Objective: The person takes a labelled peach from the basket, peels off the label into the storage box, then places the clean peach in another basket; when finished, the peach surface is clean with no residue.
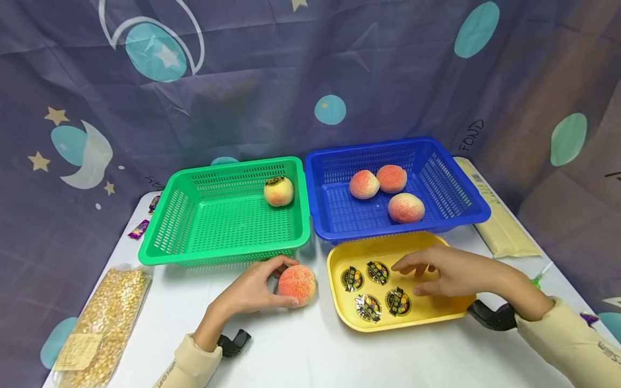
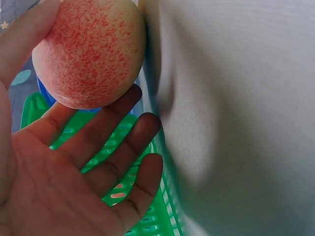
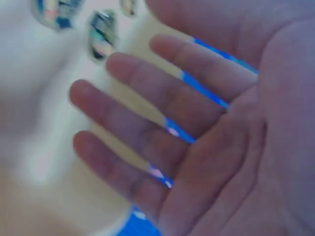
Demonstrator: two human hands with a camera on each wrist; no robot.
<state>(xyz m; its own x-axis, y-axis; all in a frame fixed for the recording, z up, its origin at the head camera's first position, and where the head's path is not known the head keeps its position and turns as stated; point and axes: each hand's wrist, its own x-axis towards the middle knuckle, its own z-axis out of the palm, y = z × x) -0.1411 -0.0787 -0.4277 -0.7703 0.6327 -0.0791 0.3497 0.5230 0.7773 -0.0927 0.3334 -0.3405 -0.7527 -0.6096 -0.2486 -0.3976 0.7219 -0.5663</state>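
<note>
My left hand [image 1: 252, 288] grips a peach [image 1: 297, 285] between thumb and fingers, close over the white table in front of the green basket. In the left wrist view the thumb and index finger sit on either side of the peach [image 2: 91, 54], the lower fingers spread. My right hand [image 1: 439, 272] hovers over the yellow tray [image 1: 346, 250] with its fingers relaxed and nothing in them. Several round black-and-gold stickers [image 1: 378, 273] lie in that tray, left of the right fingertips. The right wrist view shows the bare palm and extended fingers [image 3: 133, 115].
A green basket [image 1: 167, 210] holds one peach [image 1: 278, 193] bearing a sticker. Beside it, a blue basket [image 1: 335, 226] holds three peaches [image 1: 406, 208]. A bag of corn kernels [image 1: 109, 318] lies at left, a flat beige packet [image 1: 502, 226] at right. A patterned curtain [image 1: 271, 81] hangs behind.
</note>
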